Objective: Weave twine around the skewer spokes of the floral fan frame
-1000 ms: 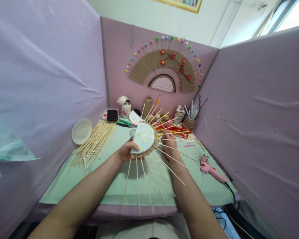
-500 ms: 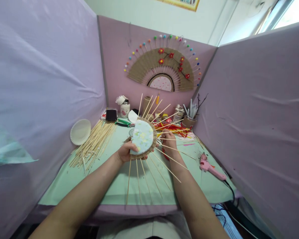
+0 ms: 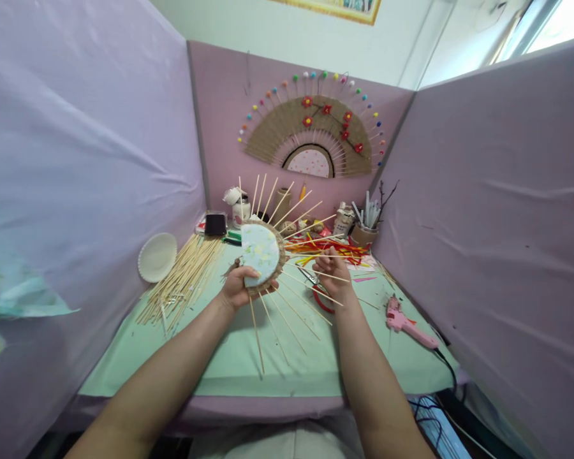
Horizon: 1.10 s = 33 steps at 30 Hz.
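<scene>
My left hand [image 3: 242,285] grips the lower edge of a half-round fan base [image 3: 261,254], thumb in front and fingers behind. The base is faced with pale floral cloth and has a brown woven rim along its curve. Thin bamboo sticks [image 3: 293,209] spread from that rim like rays, upward, rightward and downward. My right hand [image 3: 333,277] is at the right side, fingers pinched together on one of the sticks near its outer part. Other sticks cross in front of this hand. Scissors with red handles [image 3: 324,299] lie on the table just beside and partly behind it.
Loose bamboo sticks [image 3: 186,274] lie at left by a white dish [image 3: 157,257]. A pink glue gun [image 3: 410,326] rests at right with its cord. Red and yellow strips [image 3: 335,247], jars and a pot of white sticks [image 3: 364,234] line the back. A finished fan [image 3: 287,131] hangs behind.
The fan base has moved left and turned a little counterclockwise in my left hand. My right hand has shifted slightly right, and more of the scissors shows.
</scene>
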Each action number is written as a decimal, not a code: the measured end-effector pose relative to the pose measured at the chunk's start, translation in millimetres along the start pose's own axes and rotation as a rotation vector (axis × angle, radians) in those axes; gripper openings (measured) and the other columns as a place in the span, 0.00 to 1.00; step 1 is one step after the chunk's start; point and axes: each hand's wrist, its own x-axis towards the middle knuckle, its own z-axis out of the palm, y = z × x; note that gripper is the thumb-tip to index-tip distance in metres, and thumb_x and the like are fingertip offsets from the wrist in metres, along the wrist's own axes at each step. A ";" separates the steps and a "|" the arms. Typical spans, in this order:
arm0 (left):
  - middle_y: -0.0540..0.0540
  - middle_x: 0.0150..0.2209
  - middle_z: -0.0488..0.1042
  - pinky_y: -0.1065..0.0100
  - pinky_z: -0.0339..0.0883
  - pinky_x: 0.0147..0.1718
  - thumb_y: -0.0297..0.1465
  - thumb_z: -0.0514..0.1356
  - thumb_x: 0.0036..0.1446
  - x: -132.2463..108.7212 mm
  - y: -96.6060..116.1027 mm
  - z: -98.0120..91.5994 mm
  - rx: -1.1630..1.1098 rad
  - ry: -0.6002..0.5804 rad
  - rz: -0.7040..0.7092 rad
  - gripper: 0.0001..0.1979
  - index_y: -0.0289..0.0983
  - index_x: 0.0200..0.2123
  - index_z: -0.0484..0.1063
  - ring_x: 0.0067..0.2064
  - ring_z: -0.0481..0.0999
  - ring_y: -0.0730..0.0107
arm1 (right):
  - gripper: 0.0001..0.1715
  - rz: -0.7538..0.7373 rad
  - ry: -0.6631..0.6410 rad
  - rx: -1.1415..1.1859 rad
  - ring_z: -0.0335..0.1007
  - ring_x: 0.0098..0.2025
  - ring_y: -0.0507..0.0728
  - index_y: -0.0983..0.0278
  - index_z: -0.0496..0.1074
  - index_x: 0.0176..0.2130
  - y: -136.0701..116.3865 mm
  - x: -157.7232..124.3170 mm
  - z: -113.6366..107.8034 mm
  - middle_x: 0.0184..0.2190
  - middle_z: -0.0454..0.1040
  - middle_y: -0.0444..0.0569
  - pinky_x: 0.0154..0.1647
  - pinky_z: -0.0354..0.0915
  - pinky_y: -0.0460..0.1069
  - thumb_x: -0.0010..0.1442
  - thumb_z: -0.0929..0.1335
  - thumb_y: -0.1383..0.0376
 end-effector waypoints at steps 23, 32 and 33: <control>0.33 0.50 0.75 0.59 0.70 0.40 0.23 0.55 0.41 10.1 1.3 -12.7 0.019 -0.040 -0.212 0.42 0.32 0.64 0.55 0.45 0.78 0.52 | 0.14 -0.361 0.137 -0.132 0.51 0.22 0.48 0.61 0.68 0.25 -24.6 -1.1 -35.1 0.19 0.60 0.38 0.24 0.52 0.45 0.44 0.75 0.59; 0.32 0.50 0.75 0.65 0.72 0.34 0.26 0.58 0.46 5.7 -3.7 -11.8 -0.030 -0.138 -0.313 0.41 0.32 0.65 0.54 0.47 0.78 0.51 | 0.20 -0.233 0.198 -0.194 0.48 0.19 0.46 0.62 0.65 0.24 -5.9 7.3 -28.7 0.18 0.56 0.35 0.20 0.47 0.44 0.41 0.77 0.57; 0.31 0.50 0.76 0.65 0.72 0.34 0.27 0.58 0.47 5.0 -5.9 -11.1 -0.035 -0.147 -0.336 0.40 0.31 0.65 0.53 0.47 0.78 0.51 | 0.20 -0.228 0.204 -0.215 0.48 0.19 0.46 0.62 0.65 0.24 -2.7 7.0 -25.2 0.18 0.57 0.35 0.20 0.47 0.44 0.42 0.76 0.57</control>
